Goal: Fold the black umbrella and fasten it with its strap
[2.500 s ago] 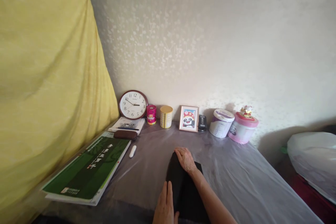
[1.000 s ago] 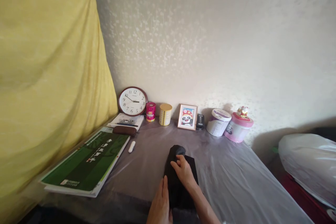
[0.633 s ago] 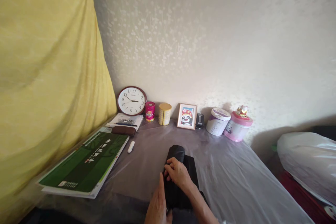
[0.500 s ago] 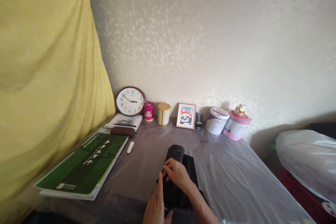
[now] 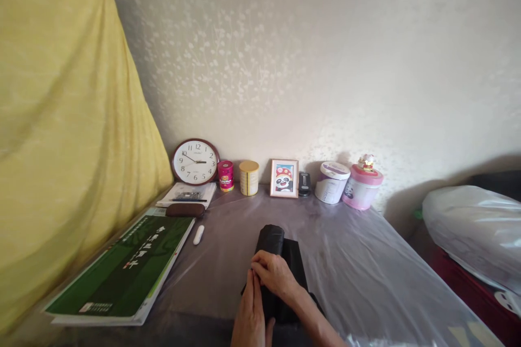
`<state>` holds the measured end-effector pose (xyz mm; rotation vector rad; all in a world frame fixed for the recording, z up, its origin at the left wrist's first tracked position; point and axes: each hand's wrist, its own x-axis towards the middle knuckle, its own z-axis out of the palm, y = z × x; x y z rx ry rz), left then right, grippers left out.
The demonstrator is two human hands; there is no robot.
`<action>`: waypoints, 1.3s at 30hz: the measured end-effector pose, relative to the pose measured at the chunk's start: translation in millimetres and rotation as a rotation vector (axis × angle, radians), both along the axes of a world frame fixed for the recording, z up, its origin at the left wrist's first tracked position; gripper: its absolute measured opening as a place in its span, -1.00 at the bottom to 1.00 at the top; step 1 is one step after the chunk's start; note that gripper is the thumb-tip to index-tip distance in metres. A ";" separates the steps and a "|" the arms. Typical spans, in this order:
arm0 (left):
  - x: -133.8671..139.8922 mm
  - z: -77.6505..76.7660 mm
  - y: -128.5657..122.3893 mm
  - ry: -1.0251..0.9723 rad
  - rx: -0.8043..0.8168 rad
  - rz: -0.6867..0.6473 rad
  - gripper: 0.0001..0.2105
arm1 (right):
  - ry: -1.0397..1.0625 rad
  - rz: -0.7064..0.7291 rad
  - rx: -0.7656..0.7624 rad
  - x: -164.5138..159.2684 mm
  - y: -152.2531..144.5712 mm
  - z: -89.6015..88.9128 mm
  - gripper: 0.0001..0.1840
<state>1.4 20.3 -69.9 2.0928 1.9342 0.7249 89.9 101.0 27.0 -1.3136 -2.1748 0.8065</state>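
Note:
On the table in front of me lies a black bundle of rolled fabric [image 5: 271, 236], its rounded end pointing away from me. A flat black flap [image 5: 293, 260] spreads from its right side; whether both are one piece I cannot tell. My left hand [image 5: 250, 309] lies along the bundle's left side, fingers straight and together, thumb on the near part, holding it. Over the top, my right hand [image 5: 277, 276] has its fingers bent and pressed onto the fabric, tips touching my left fingertips. My hands hide the middle of the bundle.
Left are a green book [image 5: 126, 265], a brown case [image 5: 185, 210] and a small white stick-shaped item [image 5: 198, 235]. Along the wall stand a clock [image 5: 196, 161], a pink tin [image 5: 226, 176], a yellow-lidded can [image 5: 249, 179], a framed panda picture [image 5: 284, 179] and two tubs [image 5: 332, 184].
My left hand has moved up and slightly right, its fingertips now meeting my right hand. My right hand has closed more over the bundle. The view has shifted slightly.

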 end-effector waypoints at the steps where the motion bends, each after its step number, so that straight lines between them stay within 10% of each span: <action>1: 1.5 2.1 -0.7 -0.015 -0.030 0.014 -0.32 | 0.006 0.002 0.044 1.5 -1.6 -0.3 -0.79; 7: 1.8 18.1 -3.2 -0.094 -0.191 0.017 -0.34 | -0.072 0.109 0.324 10.8 2.1 -3.4 -0.74; 20: -0.9 26.2 -2.8 -0.074 -0.258 -0.016 -0.31 | -0.165 0.058 0.332 12.0 62.2 -21.4 -0.69; 30: 0.2 44.0 -9.2 -0.077 -0.257 -0.033 -0.37 | 0.012 -0.273 0.176 43.7 91.4 -27.6 -0.68; 39: 0.7 41.2 -15.8 -0.065 -0.128 -0.028 -0.44 | 0.156 -0.497 -0.070 110.6 46.4 -37.3 -0.68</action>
